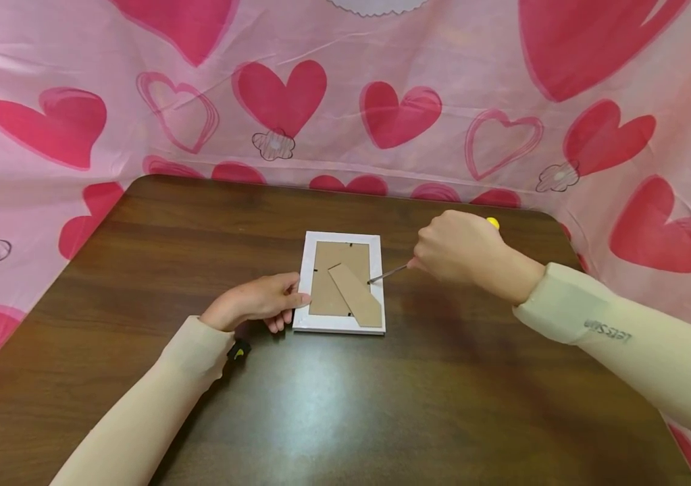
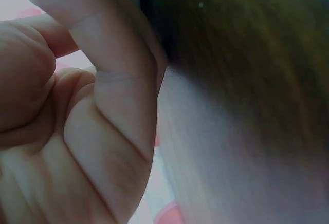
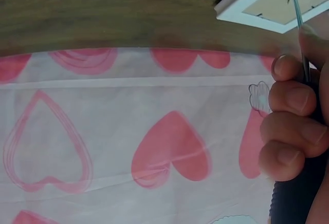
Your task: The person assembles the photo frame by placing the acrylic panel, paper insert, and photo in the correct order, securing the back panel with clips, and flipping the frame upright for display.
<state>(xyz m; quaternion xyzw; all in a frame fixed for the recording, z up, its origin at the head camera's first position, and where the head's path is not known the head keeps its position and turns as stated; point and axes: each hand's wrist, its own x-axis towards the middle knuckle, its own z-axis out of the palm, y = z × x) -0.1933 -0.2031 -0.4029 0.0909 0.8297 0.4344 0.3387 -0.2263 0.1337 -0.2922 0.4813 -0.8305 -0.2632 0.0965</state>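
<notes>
A white picture frame [image 1: 340, 253] lies face down on the brown table, its tan backing board and slanted easel leg [image 1: 354, 297] facing up. Small black tabs sit around the board's edges. My left hand [image 1: 263, 300] grips the frame's lower left side, thumb on top of the border. In my right hand [image 1: 457, 246] is a screwdriver [image 3: 298, 193] with a dark handle and a yellow end, fingers curled round it. Its thin metal shaft [image 1: 390, 273] slants down to the tab [image 1: 369, 282] at the board's right edge. The left wrist view shows mainly my palm and fingers.
The dark wood table [image 1: 296, 405] reaches back to a pink cloth [image 1: 339, 135] printed with hearts, which hangs behind and along both sides. A small black item with a yellow mark [image 1: 239, 349] is at my left cuff.
</notes>
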